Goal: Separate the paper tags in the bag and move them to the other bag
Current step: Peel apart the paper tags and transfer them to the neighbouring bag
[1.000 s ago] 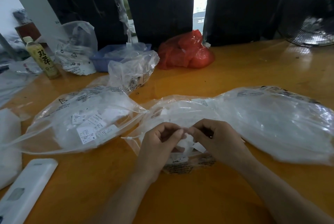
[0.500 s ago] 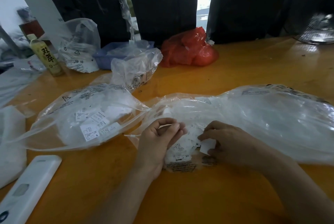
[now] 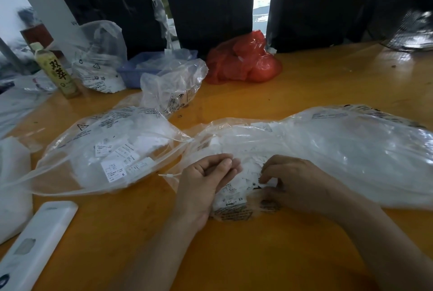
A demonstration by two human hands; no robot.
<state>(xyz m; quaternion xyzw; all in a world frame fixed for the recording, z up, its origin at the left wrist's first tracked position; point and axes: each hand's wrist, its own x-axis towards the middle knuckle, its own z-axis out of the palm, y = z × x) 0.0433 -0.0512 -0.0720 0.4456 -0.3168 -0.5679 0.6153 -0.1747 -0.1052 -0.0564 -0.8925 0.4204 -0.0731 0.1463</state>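
Orange table (image 3: 257, 255) fills the lower frame, with dark sheets hanging behind it along the top. I count four clear bags: the big one (image 3: 351, 150) stretching from centre to the right edge, a second (image 3: 93, 150) at centre left holding loose tags, a third (image 3: 173, 89) crumpled behind that, and a fourth (image 3: 98, 60) at upper left. One red bag (image 3: 243, 60) sits at top centre, one blue tray (image 3: 133, 72) to its left, one bottle (image 3: 56, 70) at far left, and one white remote (image 3: 35, 243) at lower left.

Since half a second ago my hands have stayed at the big bag's near end, and my right hand (image 3: 302, 182) now pinches a small white tag (image 3: 269, 182) low against the pile, closer to the table than before. My left hand (image 3: 203, 180) is loosely curled, fingers touching each other, gripping nothing I can make out.

Tags (image 3: 236, 187) lie heaped in the big bag's mouth, directly between my two hands, touching both. The second bag lies just left of my left hand.
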